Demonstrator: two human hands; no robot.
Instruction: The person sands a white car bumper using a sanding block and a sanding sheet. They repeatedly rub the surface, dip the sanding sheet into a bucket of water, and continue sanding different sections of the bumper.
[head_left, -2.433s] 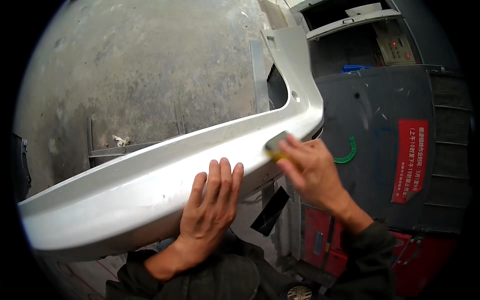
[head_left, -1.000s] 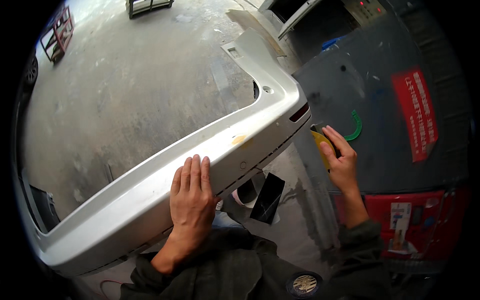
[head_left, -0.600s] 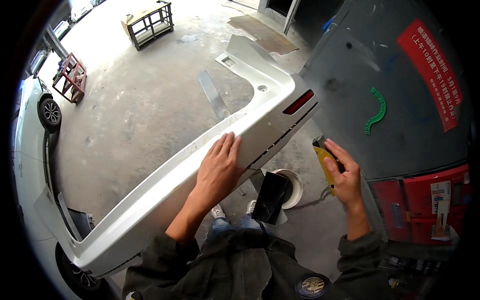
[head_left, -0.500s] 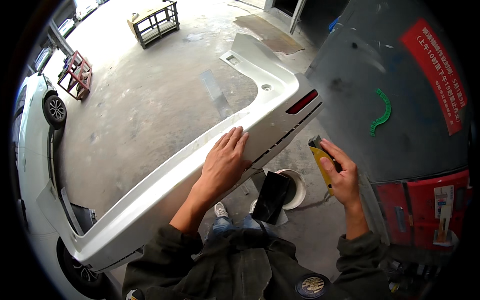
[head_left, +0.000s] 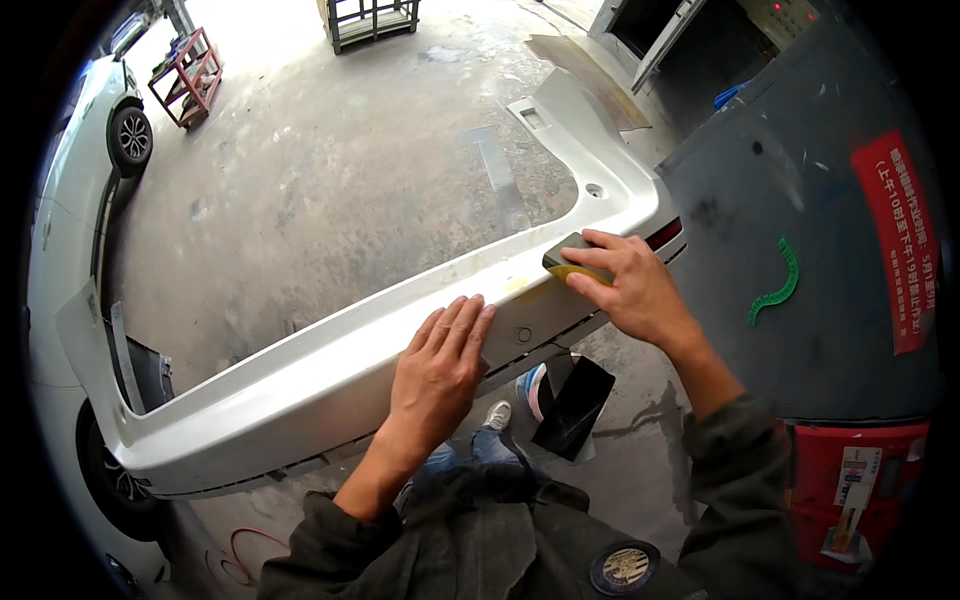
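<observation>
Bumper [head_left: 320, 388] has the right hand [head_left: 640, 288] on it gripping a block [head_left: 566, 256] just beside the yellow patch [head_left: 516, 286], left hand [head_left: 436, 375] kinda just lies flat, fingers straight

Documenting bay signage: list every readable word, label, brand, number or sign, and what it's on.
Red sign on dark grey panel: large white characters and digits, wording not copied; smaller line unreadable.
White label on red panel: too small to read.
Round badge on dark jacket: too small.
White bumper, hand-held block: no text seen.
</observation>
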